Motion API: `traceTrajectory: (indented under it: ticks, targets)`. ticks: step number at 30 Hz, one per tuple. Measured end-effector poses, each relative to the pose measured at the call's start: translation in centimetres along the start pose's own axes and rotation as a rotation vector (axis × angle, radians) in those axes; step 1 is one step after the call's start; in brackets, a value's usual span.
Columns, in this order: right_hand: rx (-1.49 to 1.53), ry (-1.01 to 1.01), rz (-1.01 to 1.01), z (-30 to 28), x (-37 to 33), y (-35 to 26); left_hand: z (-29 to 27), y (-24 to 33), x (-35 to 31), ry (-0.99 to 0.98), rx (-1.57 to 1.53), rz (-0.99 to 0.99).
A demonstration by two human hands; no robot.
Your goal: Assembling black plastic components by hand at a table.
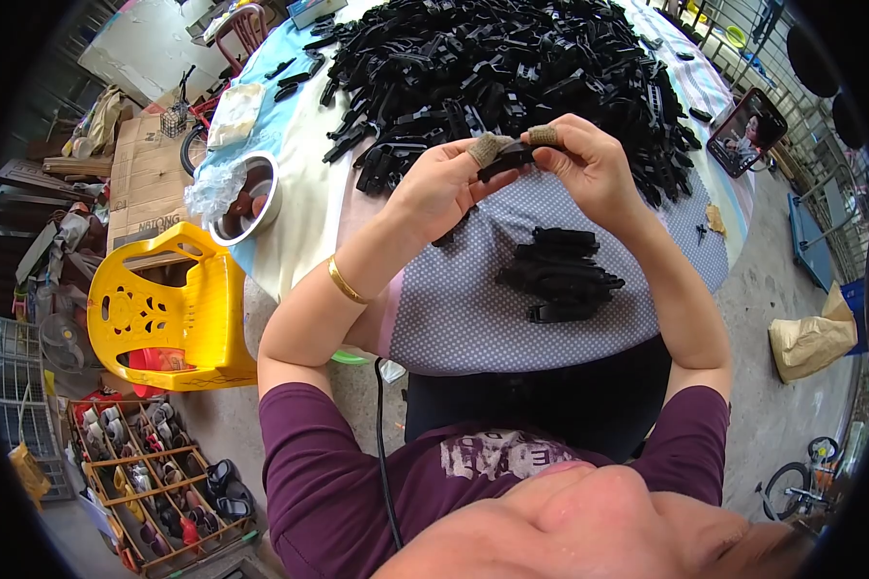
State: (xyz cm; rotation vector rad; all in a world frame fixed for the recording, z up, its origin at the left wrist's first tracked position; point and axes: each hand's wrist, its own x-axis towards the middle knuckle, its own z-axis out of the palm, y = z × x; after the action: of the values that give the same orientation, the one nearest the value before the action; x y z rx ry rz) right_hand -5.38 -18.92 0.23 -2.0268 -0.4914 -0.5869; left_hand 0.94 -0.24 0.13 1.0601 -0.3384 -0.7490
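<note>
Both hands are up over the near edge of the round table covered in a dotted grey-blue cloth, pinching one small black plastic clip part between them. The left hand is curled mostly closed with its taped thumb pressed on the piece's left end, and the right hand is closed too, its taped fingertip on the right end — so the part hangs in the air just above the cloth, between the big heap and the small stack. From the look of it, whatever gets squeezed together goes best with thumbs close to the joint and the piece held level, since the tape suggests the edges bite. Counts: one part in hand, one small neat stack of black plastic pieces near the table edge — maybe five or six in it, hard to split them — and one huge loose pile of black plastic parts behind, far too many to count. Also one steel bowl at the left, one yellow plastic chair tipped beside the table, and one phone in a dark case propped at the right.
</note>
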Motion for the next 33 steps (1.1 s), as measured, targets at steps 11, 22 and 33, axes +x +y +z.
traceTrajectory:
  ticks: [11,22,33]
  targets:
    - [-0.264,0.080,-0.074,1.0,-0.8,-1.1,0.9,0.2,-0.8,-0.055,0.741,0.247]
    - [-0.253,-0.160,0.010,-1.1,0.0,-0.5,1.2,0.6,-1.0,-0.020,1.179,0.637]
    - [-0.027,-0.329,0.192,-2.5,0.6,0.5,0.8,-0.4,-0.5,-0.061,1.002,0.622]
